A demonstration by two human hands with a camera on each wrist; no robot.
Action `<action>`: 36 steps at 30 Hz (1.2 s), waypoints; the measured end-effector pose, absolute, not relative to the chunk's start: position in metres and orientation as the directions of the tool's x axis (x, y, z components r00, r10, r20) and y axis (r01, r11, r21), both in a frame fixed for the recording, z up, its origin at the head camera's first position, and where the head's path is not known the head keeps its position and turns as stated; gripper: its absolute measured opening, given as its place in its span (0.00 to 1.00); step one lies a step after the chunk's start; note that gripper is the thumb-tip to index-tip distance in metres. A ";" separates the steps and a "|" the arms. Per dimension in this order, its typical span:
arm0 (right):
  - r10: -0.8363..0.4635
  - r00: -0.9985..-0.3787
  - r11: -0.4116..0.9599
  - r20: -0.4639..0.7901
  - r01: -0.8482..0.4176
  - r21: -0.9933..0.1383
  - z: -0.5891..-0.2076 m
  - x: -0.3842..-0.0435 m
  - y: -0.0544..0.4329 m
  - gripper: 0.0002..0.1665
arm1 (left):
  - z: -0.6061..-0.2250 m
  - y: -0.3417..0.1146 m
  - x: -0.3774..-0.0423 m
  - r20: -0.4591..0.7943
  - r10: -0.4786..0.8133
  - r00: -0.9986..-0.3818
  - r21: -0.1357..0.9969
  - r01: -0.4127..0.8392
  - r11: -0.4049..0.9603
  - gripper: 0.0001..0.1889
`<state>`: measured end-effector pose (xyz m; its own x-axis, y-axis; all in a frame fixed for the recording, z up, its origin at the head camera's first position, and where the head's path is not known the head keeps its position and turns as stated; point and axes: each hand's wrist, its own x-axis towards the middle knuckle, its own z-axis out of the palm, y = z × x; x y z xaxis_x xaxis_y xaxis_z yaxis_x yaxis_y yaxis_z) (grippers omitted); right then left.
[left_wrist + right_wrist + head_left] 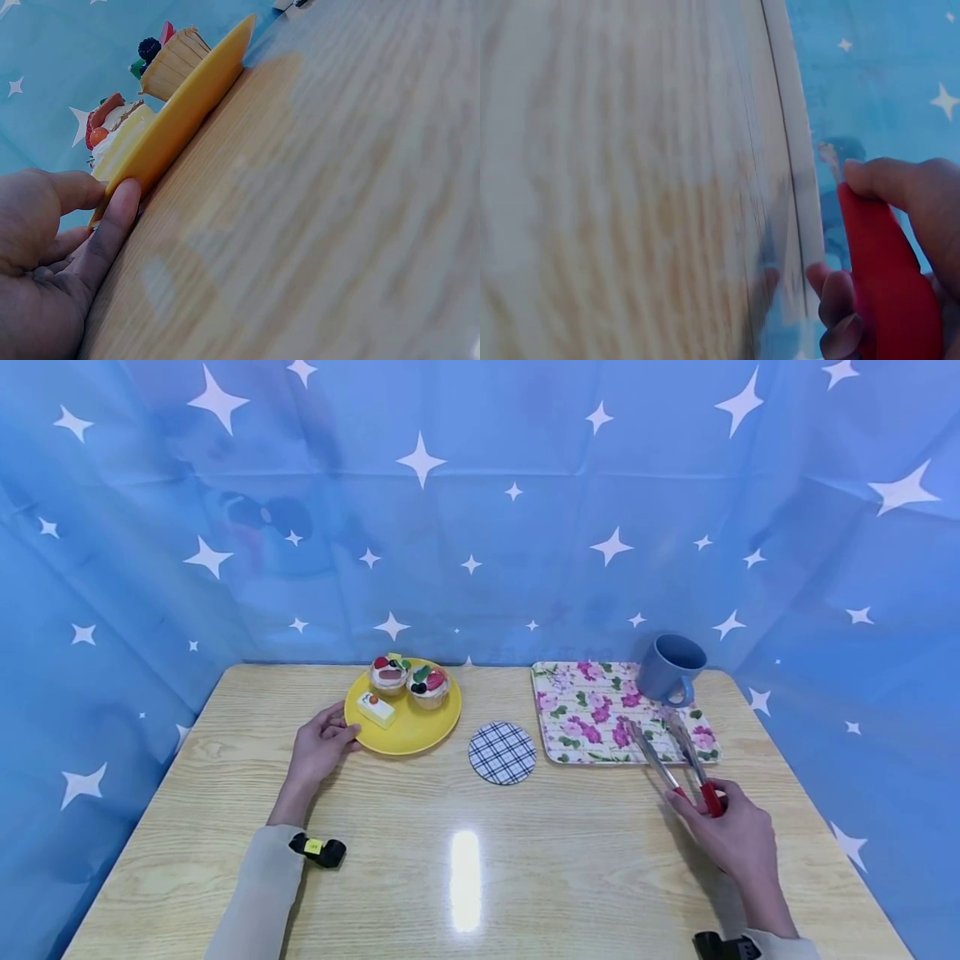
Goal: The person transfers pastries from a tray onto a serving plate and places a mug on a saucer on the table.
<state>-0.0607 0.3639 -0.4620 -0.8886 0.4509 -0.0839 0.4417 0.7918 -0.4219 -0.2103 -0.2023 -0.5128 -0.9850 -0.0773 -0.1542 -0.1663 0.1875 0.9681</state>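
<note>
At the left, my left hand (318, 745) pinches the rim of a yellow plate (405, 735), thumb and fingers on either side of the edge in the left wrist view. The plate bears two fruit-topped cupcakes, one cupcake (389, 676) behind the other cupcake (429, 687), and a small pale cake slice (376, 710). My right hand (731, 835) grips red-handled metal tongs (663, 760), whose spread tips reach over the floral tray (585, 718). In the right wrist view a red handle (889, 277) lies between thumb and curled fingers.
A blue mug (667, 668) stands on the tray's back right corner. Between plate and tray lies a round checked coaster (502, 753). The wooden table (390, 860) ends at a blue star-patterned curtain (480, 527) behind and on both sides.
</note>
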 end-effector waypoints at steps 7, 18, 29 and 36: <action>0.466 -0.876 0.778 -0.123 0.473 -0.413 -0.461 -0.061 0.366 0.63 | -0.512 -0.203 -0.211 -0.153 -0.078 -0.985 0.969 -0.165 0.184 0.33; 0.461 -0.865 0.772 -0.196 0.500 -0.393 -0.459 -0.063 0.369 0.63 | -0.512 -0.202 -0.210 -0.151 -0.077 -0.985 0.967 -0.164 0.194 0.33; 0.447 -0.877 0.804 -0.177 0.481 -0.350 -0.455 -0.062 0.371 0.64 | -0.513 -0.202 -0.209 -0.141 -0.076 -0.987 0.969 -0.153 0.195 0.33; 0.456 -0.865 0.796 -0.211 0.502 -0.337 -0.456 -0.061 0.372 0.65 | -0.514 -0.202 -0.209 -0.135 -0.072 -0.988 0.968 -0.147 0.201 0.33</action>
<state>-0.0615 0.3722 -0.4558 -0.8645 0.4559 -0.2114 0.5023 0.7963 -0.3371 -0.2092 -0.2015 -0.5137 -0.9882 -0.0722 -0.1353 -0.1473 0.2009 0.9685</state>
